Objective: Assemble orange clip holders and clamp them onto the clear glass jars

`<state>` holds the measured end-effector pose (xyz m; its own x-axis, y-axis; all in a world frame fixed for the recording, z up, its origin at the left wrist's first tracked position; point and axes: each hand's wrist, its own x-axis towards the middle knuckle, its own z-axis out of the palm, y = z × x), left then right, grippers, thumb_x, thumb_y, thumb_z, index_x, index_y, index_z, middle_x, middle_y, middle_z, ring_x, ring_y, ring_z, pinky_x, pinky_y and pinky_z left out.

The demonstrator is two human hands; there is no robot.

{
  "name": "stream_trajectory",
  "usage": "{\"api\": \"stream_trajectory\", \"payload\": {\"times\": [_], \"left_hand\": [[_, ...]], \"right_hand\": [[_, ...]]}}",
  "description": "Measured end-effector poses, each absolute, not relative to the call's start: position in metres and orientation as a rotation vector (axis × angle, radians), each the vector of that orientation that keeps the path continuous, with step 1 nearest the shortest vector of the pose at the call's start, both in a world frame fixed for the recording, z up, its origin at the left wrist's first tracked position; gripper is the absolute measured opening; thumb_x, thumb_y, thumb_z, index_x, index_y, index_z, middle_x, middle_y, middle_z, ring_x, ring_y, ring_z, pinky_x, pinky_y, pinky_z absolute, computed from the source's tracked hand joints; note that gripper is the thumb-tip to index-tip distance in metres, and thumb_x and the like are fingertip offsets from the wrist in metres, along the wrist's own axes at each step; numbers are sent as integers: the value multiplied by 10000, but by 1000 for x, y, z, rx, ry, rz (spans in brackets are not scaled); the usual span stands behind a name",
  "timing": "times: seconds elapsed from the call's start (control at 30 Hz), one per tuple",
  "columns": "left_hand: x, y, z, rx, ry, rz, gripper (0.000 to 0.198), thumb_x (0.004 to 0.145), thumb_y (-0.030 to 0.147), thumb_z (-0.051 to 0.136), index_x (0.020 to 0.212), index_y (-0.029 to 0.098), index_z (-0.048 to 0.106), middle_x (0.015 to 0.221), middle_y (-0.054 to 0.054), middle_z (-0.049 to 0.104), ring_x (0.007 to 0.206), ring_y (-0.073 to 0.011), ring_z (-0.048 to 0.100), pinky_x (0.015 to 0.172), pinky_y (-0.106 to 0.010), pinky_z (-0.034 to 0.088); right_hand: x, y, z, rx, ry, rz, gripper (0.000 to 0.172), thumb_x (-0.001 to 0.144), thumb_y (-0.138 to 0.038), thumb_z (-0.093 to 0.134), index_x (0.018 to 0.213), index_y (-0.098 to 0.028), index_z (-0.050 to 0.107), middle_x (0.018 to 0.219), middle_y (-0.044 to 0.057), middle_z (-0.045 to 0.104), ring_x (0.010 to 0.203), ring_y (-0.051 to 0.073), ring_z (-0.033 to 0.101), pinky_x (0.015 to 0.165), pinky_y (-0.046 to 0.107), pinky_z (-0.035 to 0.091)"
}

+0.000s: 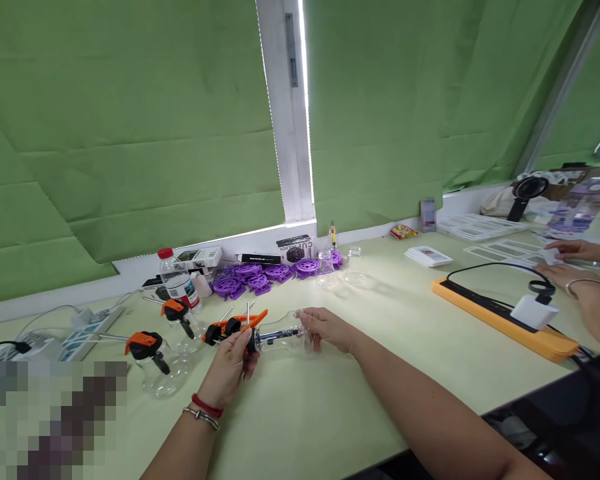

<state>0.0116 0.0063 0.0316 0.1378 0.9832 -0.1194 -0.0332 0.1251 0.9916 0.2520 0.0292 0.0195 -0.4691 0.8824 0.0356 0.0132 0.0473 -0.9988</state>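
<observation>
My left hand (230, 370) is closed round the black and orange handle of a bar clamp (235, 328). The clamp's metal bar runs right into a clear glass jar (285, 332) lying on its side on the pale table (370, 373). My right hand (325, 328) grips the right end of that jar with curled fingers. Two more clear jars with orange and black clamps on them stand to the left, one (160, 363) nearest me and one (183, 323) behind it.
A water bottle (177, 280) with a red cap, purple plastic discs (260, 277), small boxes and empty jars (353, 263) line the wall. A power strip (87, 327) lies at left. At right, another person's hands (570, 263) work near an orange tray (510, 320) with a charger.
</observation>
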Motion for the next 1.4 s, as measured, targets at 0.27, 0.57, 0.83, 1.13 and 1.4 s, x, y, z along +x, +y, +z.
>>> {"api": "stream_trajectory", "payload": {"times": [0.27,0.57,0.83,1.13,1.4], "left_hand": [[9,8,31,1171,1131,1074,388,726,519,618,866,164,546,542,46,545,394,-57,409,345,-160,258],[8,8,32,1303,1179,1051,363,733,503,608,831,159,543,567,47,552,404,-52,418,359,-160,263],[10,10,33,1224,1141,1100,378,702,499,643,832,154,556,557,40,556,413,-57,417,365,-165,277],[10,9,33,1168,1215,1040,377,724,517,602,869,173,546,571,42,567,414,-61,417,379,-164,263],[13,6,36,1139,1242,1086,416,674,511,644,893,165,573,576,39,574,418,-58,433,384,-160,278]], "right_hand": [[253,25,23,-822,-1616,1425,748,664,-419,777,1321,-284,445,1182,74,510,803,123,601,675,259,523],[246,31,15,-1054,-1480,1688,805,798,-787,215,1074,-119,571,856,127,643,555,141,605,388,226,460],[250,27,24,-878,-1539,1529,658,724,-562,672,1254,-240,452,1051,78,568,686,132,630,542,242,508],[253,27,24,-855,-1567,1456,761,668,-503,749,1326,-320,413,1286,87,431,928,152,550,654,245,527],[248,27,27,-822,-1541,1493,669,662,-389,773,1257,-271,491,1070,56,484,721,116,559,562,261,507]]}}
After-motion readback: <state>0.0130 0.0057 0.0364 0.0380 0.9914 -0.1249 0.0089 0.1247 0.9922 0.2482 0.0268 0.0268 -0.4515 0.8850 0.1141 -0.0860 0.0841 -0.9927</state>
